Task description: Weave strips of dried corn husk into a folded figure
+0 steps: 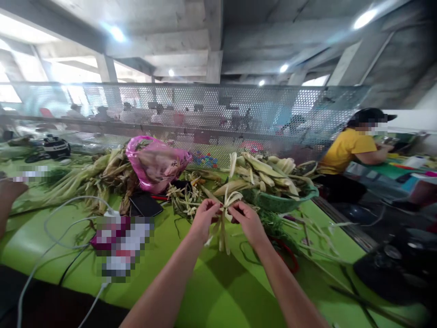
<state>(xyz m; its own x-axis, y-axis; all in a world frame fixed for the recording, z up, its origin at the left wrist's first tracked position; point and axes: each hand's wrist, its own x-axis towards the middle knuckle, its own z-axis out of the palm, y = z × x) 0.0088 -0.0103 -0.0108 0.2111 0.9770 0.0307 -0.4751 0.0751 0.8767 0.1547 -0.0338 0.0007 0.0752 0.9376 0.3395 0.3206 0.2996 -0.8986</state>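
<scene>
While both hands meet over the green tabletop [208,296], it's all about the pinch: the left hand's [205,216] fingers are closed on one side of the pale husk bundle [234,197], the right hand's [247,218] on the other, and the piece hangs between them, upper strips curling out, lower ones dangling! Here's the danger: the binding point is tucked among those fingers, so how snug it is I can't tell, and if either grip slackens, strips could slip and fan apart. Tug too hard and a dry-looking strip might split along its length. Look at the crowding, too: a cluster of husk pieces [184,198] sits just beyond the left hand, a green basket [290,202] heaped with corn husks [269,173] stands beyond the right, and feathery greenery [273,225] lies close by, so a trailing end could snag if the bundle drops low.
</scene>
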